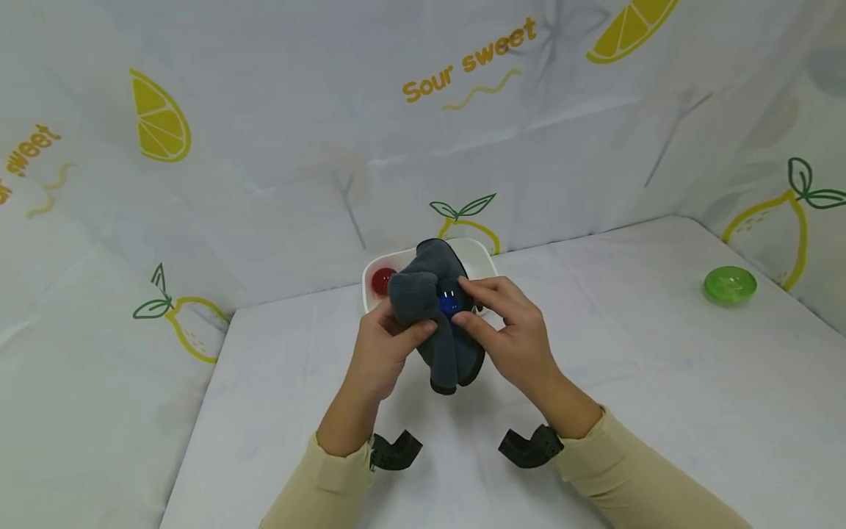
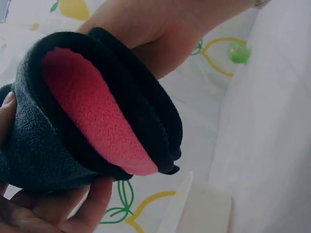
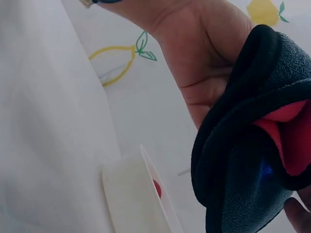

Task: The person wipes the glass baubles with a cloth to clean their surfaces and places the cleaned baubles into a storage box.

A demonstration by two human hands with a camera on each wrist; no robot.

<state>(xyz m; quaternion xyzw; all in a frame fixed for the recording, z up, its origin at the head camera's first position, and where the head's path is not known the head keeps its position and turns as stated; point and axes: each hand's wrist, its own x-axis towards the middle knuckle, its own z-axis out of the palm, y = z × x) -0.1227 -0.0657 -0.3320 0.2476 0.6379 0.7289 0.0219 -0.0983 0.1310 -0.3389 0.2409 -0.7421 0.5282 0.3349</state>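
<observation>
Both hands hold a dark grey cloth [image 1: 436,316] with a pink inner side [image 2: 92,116] above the table. My left hand [image 1: 383,342] grips the bunched cloth from the left, thumb across its front. My right hand [image 1: 505,323] pinches a small shiny blue object [image 1: 450,301] that sits in the cloth's folds. In the right wrist view the cloth [image 3: 248,160] fills the right side, with a blue glint [image 3: 266,170] in it. Behind the cloth stands a white tray [image 1: 479,253] holding a red object [image 1: 382,281].
A green round dish [image 1: 730,285] lies at the far right of the white table [image 1: 661,382]. Lemon-print sheets wall in the back and both sides. The white tray's rim [image 3: 126,194] shows below the right wrist.
</observation>
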